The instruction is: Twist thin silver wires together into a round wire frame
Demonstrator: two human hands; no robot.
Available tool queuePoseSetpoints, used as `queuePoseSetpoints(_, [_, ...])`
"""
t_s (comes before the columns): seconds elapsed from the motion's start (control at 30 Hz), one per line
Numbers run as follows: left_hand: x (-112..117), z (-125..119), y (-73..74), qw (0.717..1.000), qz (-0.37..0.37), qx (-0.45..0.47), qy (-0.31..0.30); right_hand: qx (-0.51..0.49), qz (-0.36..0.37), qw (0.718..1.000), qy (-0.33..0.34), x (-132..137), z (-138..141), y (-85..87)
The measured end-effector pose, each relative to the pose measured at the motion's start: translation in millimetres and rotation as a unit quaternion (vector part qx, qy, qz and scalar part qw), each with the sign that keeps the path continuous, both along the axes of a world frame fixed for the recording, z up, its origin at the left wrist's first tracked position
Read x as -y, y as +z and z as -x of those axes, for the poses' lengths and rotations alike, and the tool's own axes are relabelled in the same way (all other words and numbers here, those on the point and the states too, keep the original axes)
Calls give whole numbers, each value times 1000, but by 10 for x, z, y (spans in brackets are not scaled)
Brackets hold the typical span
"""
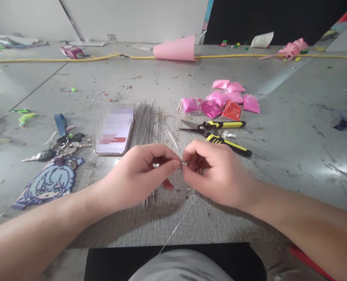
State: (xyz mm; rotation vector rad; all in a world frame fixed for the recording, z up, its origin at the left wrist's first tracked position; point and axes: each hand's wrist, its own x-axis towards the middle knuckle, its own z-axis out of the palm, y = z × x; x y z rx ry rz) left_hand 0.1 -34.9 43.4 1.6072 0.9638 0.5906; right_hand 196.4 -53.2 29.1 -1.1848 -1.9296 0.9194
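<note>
My left hand [144,168] and my right hand [211,169] meet over the front of the table, thumb and forefinger of each pinched together. Between the fingertips is a small twisted bit of thin metal wire [185,163]; its finer shape is hidden by the fingers. Just beyond them lie a few loose wires [171,134], and a bundle of straight wires [143,123] lies left of those. One more thin strand [175,229] slants down past the table's front edge. Yellow-and-black snips [214,130] rest with blades apart beyond my right hand.
A phone [115,130] lies left of the wire bundle, near keys [63,146] and a pixel-pattern charm [52,181]. Pink packets [219,99] and a red one [232,111] are beyond the snips. A yellow cord [103,58] crosses the back by a pink paper cone [175,48].
</note>
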Motion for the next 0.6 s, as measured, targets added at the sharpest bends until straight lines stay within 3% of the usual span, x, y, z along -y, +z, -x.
queuePoseSetpoints(0.13, [-29,40,23,999,-51,-6,-12,-72,147,984,74,-94,-70,0])
queuePoseSetpoints(0.23, [-62,73,26,996,-64,32,-54,-182,281,925,181,-183,-125,-42])
queuePoseSetpoints(0.3, [-73,79,20,993,-37,80,-83,-247,340,882,213,-218,-139,-79])
queuePoseSetpoints(0.4, [-68,75,14,989,-10,108,-97,-297,384,850,205,-225,-135,-111])
queuePoseSetpoints(0.6, [-46,68,8,991,-35,92,-89,-326,409,831,192,-195,-123,-120])
